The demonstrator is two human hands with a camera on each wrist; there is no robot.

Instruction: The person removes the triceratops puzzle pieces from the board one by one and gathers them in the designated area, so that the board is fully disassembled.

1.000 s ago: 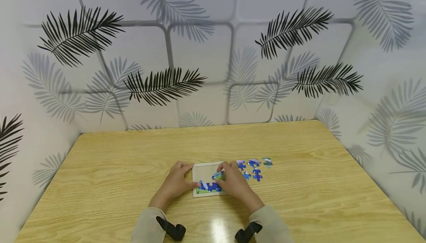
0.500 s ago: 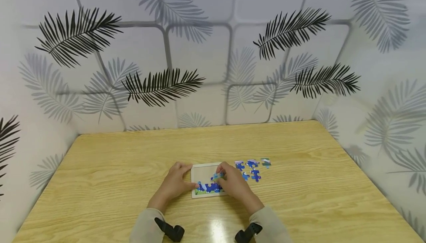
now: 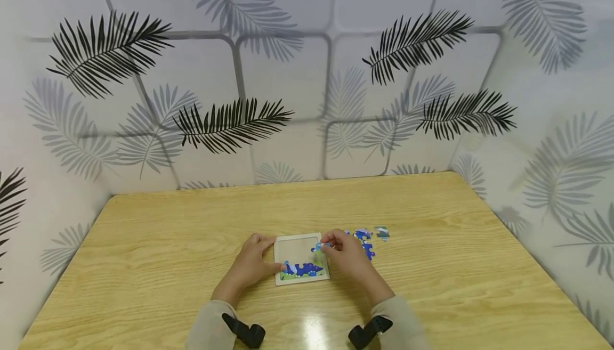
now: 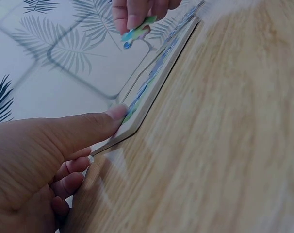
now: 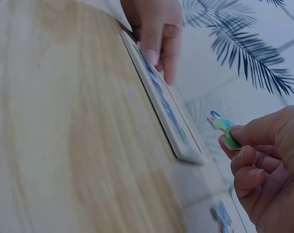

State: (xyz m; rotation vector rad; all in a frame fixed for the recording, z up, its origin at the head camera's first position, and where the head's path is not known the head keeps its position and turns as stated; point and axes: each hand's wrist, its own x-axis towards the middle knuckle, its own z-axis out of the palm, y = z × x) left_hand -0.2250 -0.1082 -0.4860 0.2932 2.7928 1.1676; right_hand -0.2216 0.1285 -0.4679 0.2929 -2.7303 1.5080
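Wide table [image 3: 168,243], piece [image 5: 223,125] perhaps over frame-edge [image 3: 325,270]

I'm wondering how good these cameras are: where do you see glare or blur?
Head view: white glare on the yellowish wood-grain table, bottom centre; left wrist view: dim, bluish, wood grain soft; right wrist view: wood grain smeared, the flat green-and-blue jigsaw piece in the right hand crisper.
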